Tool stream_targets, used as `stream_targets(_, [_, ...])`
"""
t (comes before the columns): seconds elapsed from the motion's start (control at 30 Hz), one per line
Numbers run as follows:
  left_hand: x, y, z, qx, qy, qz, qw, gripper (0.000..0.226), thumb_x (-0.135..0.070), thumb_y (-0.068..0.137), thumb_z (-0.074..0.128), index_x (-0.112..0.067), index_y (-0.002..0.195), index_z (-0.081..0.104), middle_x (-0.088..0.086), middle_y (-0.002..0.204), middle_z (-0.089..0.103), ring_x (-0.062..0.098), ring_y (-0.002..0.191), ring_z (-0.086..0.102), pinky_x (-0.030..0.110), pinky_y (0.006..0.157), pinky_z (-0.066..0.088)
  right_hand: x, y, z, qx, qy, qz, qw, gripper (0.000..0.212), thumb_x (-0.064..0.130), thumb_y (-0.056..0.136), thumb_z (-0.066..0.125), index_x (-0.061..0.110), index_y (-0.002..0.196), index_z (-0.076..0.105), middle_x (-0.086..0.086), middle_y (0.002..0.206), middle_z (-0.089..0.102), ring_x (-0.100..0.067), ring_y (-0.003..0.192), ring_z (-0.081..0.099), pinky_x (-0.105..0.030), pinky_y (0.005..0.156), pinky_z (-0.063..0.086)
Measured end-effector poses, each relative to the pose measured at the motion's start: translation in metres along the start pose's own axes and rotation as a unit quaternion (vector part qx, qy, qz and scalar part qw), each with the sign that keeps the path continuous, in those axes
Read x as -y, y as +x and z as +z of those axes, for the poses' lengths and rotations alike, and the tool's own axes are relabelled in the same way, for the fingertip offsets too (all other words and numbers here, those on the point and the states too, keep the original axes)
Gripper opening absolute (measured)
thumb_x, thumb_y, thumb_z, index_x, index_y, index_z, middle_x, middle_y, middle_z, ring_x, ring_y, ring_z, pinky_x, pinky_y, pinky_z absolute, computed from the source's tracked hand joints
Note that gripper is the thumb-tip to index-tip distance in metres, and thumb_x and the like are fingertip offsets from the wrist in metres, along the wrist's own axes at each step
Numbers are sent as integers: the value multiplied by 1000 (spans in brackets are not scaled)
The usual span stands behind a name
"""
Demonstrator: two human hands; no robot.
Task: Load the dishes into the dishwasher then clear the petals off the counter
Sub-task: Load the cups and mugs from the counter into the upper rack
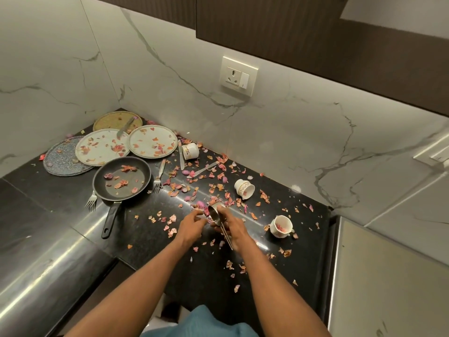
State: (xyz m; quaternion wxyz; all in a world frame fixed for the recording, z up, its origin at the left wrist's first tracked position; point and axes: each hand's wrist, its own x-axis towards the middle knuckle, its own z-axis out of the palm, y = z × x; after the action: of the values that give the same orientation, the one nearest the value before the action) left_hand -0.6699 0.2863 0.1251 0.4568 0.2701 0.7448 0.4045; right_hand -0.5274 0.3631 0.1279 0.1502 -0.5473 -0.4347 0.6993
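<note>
Dried pink petals (213,181) lie scattered over the black counter (170,239). My right hand (230,227) grips a small steel cup with a long handle (215,214), tipped on its side with its mouth to the left. My left hand (192,222) hovers just left of the cup's mouth, fingers loosely curled near some petals. Three white cups lie about: one on its side at the back (190,151), one tipped (245,189), one upright to the right (281,226). Two white plates (102,147) (153,141), a blue plate (63,156), a yellow plate (114,120) and a black frying pan (121,177) sit at the left.
Forks (91,203) (159,177) flank the pan. Knives (181,154) (202,167) lie between the plates and cups, another (125,127) rests on a plate. Marble walls close the corner, with a socket (238,76) above. A pale counter (388,276) adjoins at the right.
</note>
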Motion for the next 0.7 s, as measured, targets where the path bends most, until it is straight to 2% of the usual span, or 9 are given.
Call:
stream_targets(0.07, [0,-2,-3,1,-45,-13,999,18,-20,102,53,-25,116,63,10,109,66,30,100,66,46,89,59,-2,-3,4,21,-6,8,1000,55,67,81,71,17,104,76,-6,98,80,-28,103,73,-42,97,51])
stream_targets(0.13, [-2,-5,-4,6,-89,-31,996,16,-26,103,53,-22,109,67,14,112,66,33,103,66,52,94,57,-1,-8,8,27,-12,8,1000,53,66,83,69,17,100,77,-6,98,80,-29,103,70,-39,91,49])
stream_targets(0.2, [-6,-8,-5,4,-112,-40,993,22,-35,102,54,-18,106,67,12,113,66,29,105,65,51,96,56,-1,-11,11,16,-4,6,1000,59,70,77,72,15,98,79,-6,102,78,-29,105,66,-36,86,44])
stream_targets(0.27, [-8,-11,-5,-4,-128,-44,991,31,-43,102,54,-16,108,67,10,113,66,27,105,65,49,93,57,-2,-13,14,13,12,-7,1000,64,71,75,74,13,102,79,-8,107,76,-29,107,64,-36,85,44])
stream_targets(0.4, [-12,-19,-3,-12,-152,-43,987,44,-54,100,52,-14,111,66,10,109,69,25,102,67,41,83,59,-3,-14,16,23,53,-36,998,64,69,74,77,11,103,80,-11,105,78,-34,109,68,-44,97,53])
stream_targets(0.5, [-9,-24,0,0,-167,-43,985,54,-62,97,51,-13,110,67,10,103,75,26,96,73,43,83,61,-6,-17,16,40,132,-16,990,64,60,78,79,8,114,74,-12,105,78,-29,101,73,-38,85,58])
stream_targets(0.6, [-5,-28,3,0,-166,-44,985,62,-69,93,51,-12,111,67,12,101,75,28,94,74,46,84,62,-11,-23,15,55,174,21,983,72,64,79,76,4,118,70,-8,88,75,-17,72,67,-29,62,53])
stream_targets(0.63, [-5,-29,3,0,-164,-43,986,62,-69,93,51,-12,111,67,12,103,75,28,95,74,45,83,62,-14,-24,13,48,160,26,986,70,65,79,76,5,117,71,-7,87,73,-16,72,65,-29,62,51])
stream_targets(0.7, [-6,-32,3,1,-171,-46,984,58,-65,96,50,-12,111,67,12,105,73,28,97,72,43,82,62,-20,-28,10,28,98,13,995,63,64,78,77,13,115,74,-7,100,75,-23,88,66,-34,72,50])
